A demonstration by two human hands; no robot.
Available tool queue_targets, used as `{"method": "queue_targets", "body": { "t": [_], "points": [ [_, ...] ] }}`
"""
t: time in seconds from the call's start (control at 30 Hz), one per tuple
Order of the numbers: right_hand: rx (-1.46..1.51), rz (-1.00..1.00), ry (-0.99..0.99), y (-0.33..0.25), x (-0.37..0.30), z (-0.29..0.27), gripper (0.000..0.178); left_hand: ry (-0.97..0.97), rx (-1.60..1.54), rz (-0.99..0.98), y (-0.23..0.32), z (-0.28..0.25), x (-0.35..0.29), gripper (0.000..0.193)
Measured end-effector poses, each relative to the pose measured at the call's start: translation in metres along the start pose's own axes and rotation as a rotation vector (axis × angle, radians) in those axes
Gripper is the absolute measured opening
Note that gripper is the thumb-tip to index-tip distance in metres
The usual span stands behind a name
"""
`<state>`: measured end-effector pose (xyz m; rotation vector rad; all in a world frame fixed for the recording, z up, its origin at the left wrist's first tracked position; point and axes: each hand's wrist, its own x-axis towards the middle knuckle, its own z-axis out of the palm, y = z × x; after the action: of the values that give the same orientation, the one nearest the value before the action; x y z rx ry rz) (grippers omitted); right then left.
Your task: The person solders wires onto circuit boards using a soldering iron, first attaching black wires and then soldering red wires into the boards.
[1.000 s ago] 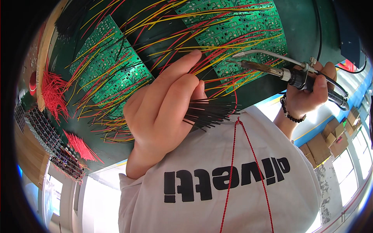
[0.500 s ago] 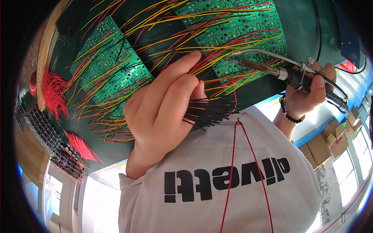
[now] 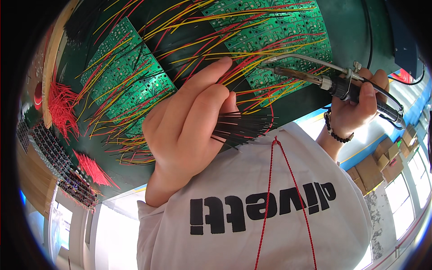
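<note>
My left hand (image 3: 184, 121) is closed around a bundle of thin black wires (image 3: 245, 129), their ends fanning out to the right below the fingers. Its index finger stretches toward the boards, and the fingertips are partly hidden. In my right hand (image 3: 360, 101) is a soldering iron (image 3: 348, 90) with a thin metal solder-feed tube (image 3: 310, 61) clamped along it. The iron's tip points left, over the lower part of a green circuit board panel (image 3: 288, 31). Yellow and red wires (image 3: 252, 58) run from that panel toward the left; whether the tip touches anything, I cannot tell.
A second green circuit board panel (image 3: 130, 76), with yellow and red wires, lies to the left on the dark green table (image 3: 193, 33). Red wire piles (image 3: 63, 105) and stacked boards (image 3: 54, 155) are at the left edge. Cardboard boxes (image 3: 378, 162) stand at the right.
The soldering iron has shifted slightly at its tip end. My left hand has barely moved and keeps the black wires.
</note>
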<state>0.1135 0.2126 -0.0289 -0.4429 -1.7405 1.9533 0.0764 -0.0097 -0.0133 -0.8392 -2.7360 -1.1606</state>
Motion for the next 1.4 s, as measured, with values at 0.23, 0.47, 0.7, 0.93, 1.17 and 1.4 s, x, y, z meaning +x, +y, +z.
{"method": "queue_targets", "body": {
  "t": [0.23, 0.47, 0.7, 0.93, 1.17, 1.4],
  "points": [
    [-0.045, -0.001, -0.052, 0.002, 0.003, -0.006, 0.023, 0.072, 0.0, 0.026, -0.006, 0.007, -0.002, 0.011],
    [0.178, 0.077, 0.058, -0.001, 0.002, -0.001, 0.018, 0.017, 0.009, 0.007, -0.003, 0.0, -0.004, 0.009],
    [0.11, 0.088, 0.053, 0.004, 0.002, -0.018, 0.019, 0.0, -0.003, 0.014, -0.002, -0.001, -0.002, 0.011],
    [0.076, -0.044, 0.093, 0.011, 0.002, -0.024, 0.019, 0.046, -0.143, -0.107, 0.0, -0.007, -0.004, 0.011],
    [0.27, 0.041, 0.096, 0.006, 0.0, -0.024, 0.02, 0.531, -0.621, -0.289, -0.009, -0.03, 0.007, 0.028],
    [0.211, 0.0, 0.486, 0.003, 0.015, -0.016, 0.013, 0.535, -0.776, -0.314, 0.012, -0.03, 0.01, 0.023]
  ]
}}
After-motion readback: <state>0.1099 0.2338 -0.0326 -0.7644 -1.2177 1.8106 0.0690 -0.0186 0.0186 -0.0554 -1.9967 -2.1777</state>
